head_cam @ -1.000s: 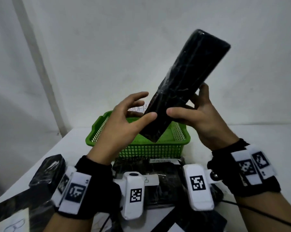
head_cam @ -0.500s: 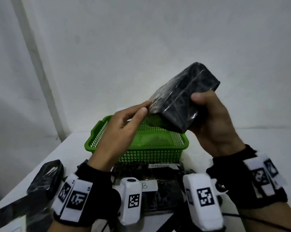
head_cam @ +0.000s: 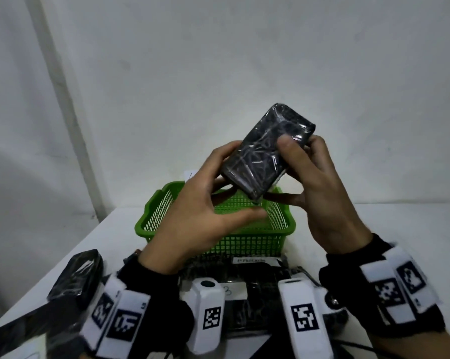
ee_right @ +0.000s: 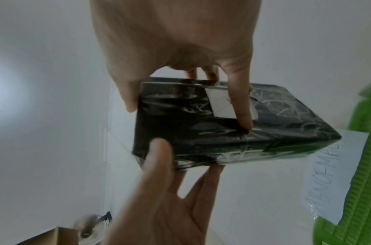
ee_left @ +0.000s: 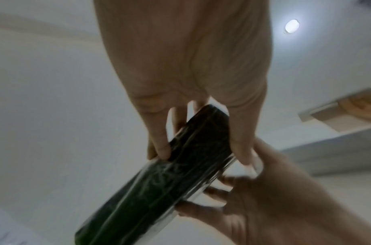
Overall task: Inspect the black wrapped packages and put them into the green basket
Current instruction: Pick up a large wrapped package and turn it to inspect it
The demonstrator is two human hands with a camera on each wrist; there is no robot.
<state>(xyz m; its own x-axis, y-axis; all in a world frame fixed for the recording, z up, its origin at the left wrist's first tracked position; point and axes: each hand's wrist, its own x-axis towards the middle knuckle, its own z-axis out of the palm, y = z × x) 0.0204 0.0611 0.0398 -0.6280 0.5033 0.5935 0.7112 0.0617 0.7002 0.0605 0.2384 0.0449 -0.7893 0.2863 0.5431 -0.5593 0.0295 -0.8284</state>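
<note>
I hold a black package (head_cam: 265,151) wrapped in shiny film in both hands, tilted, just above the green basket (head_cam: 154,216). My right hand (head_cam: 294,161) grips its upper part, thumb across the near face. In the right wrist view the right hand (ee_right: 184,112) has its index finger lying on a white label (ee_right: 222,106) on the package (ee_right: 201,136). My left hand (head_cam: 226,187) holds the lower end. In the left wrist view its fingers (ee_left: 159,149) and thumb clasp the package (ee_left: 180,174). The basket looks empty where its inside shows.
Another black package (head_cam: 76,275) lies on the white table (head_cam: 374,224) at the left. More wrapped packages with white labels (head_cam: 244,270) are stacked in front of the basket, near my wrists. A handwritten paper (ee_right: 331,174) stands behind the basket against the wall.
The package stood tall and slanted up to the right a second ago. It has since been turned and lowered over the basket. My left hand has shifted its hold to the package's lower end.
</note>
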